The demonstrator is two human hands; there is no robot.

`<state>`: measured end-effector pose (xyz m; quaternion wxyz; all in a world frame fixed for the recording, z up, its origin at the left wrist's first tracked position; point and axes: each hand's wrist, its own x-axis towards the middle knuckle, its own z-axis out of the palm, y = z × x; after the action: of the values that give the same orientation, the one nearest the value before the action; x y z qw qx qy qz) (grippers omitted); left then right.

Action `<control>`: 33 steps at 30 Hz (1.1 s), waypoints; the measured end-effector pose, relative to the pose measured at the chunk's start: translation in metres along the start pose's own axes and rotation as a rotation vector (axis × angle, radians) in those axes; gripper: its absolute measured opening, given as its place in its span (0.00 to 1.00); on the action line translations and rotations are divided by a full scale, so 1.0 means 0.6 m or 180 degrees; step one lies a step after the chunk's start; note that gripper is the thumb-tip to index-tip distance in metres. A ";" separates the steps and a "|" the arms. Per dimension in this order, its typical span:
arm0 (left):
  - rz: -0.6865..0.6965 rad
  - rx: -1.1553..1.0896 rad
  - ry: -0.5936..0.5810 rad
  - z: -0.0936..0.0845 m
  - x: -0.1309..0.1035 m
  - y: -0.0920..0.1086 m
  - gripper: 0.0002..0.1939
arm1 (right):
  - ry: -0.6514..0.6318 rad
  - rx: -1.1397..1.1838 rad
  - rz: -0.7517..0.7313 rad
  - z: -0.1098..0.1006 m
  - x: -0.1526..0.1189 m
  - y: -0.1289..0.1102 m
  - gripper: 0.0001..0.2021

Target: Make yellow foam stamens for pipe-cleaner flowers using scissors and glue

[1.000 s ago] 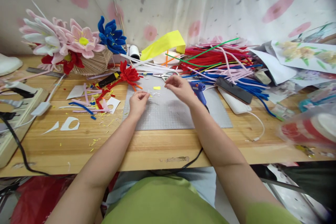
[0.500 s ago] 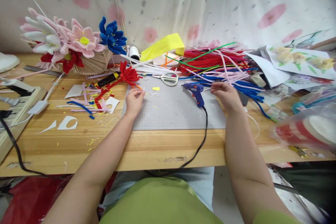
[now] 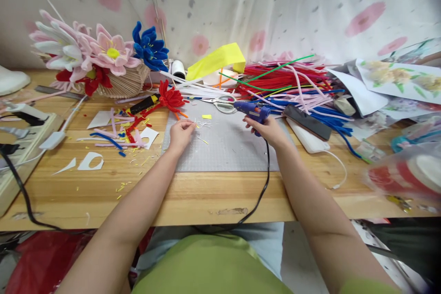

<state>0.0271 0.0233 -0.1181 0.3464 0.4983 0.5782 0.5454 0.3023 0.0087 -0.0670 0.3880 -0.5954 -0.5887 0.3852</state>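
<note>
Here, the glue gun [image 3: 253,111] sits in our right hand's [image 3: 272,132] closed grip, over the mat's [image 3: 223,149] right side: stiff, probably light, best held by its handle [image 3: 257,133]. Our left hand [image 3: 181,135] pinches a thin, likely fragile strand [image 3: 196,125].

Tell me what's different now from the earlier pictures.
The right hand, empty over the mat at first, swung right past the blue glue gun, then came back left and took hold of it, shifting it slightly. The left hand stayed pinched beside the mat's white strands; the scissors stayed put.
</note>
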 end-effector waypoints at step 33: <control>0.0027 0.0125 -0.0039 -0.003 0.000 -0.002 0.04 | -0.0822 -0.0223 -0.0588 0.110 -0.006 -0.001 0.21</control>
<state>0.0252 0.0227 -0.1192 0.3377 0.5108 0.5846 0.5323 0.2417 0.0056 -0.0927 0.3219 -0.4975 -0.6989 0.4005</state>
